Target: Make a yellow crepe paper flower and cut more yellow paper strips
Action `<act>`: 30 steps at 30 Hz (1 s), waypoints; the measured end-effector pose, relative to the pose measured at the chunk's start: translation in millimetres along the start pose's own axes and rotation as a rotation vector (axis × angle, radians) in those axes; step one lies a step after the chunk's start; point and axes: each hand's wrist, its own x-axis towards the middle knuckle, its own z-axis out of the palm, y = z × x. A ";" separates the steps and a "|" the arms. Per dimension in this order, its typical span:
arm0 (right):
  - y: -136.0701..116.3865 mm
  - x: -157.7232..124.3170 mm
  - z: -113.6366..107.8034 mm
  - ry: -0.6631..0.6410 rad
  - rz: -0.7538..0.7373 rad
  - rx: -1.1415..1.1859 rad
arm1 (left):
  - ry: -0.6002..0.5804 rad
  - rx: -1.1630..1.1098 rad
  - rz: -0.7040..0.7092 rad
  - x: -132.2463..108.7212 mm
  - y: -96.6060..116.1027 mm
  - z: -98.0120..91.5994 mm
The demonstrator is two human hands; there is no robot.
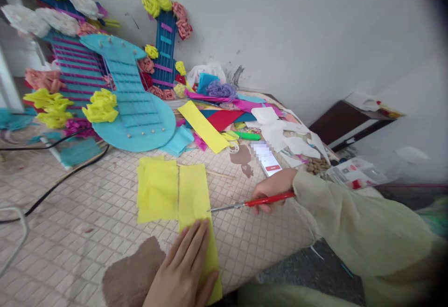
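Saw yellow pieces (159, 190) stacked just left of the yellow strip (194, 188) on the desk (87, 237). Pressed left hand (185, 262) flat on strip's near half, fingers together. Right of strip, gripped red-handled scissors (259, 201) in right hand (275, 185), touching strip's edge.

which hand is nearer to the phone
Right. The right hand, holding red-handled scissors, is by the near end of the phone; the left hand is farther off, flat on the yellow strip.

No legible text or numbers
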 end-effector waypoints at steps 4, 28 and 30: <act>0.4 0.4 0.5 0.002 0.006 0.035 | -0.001 -0.005 -0.012 0.0 0.0 -1.0; -2.3 -0.8 0.0 -0.003 -0.030 0.040 | -0.029 -0.026 -0.009 -0.3 -0.1 -1.0; -3.2 -1.5 0.3 -0.002 -0.033 0.042 | -0.025 -0.016 -0.005 1.0 0.2 -0.9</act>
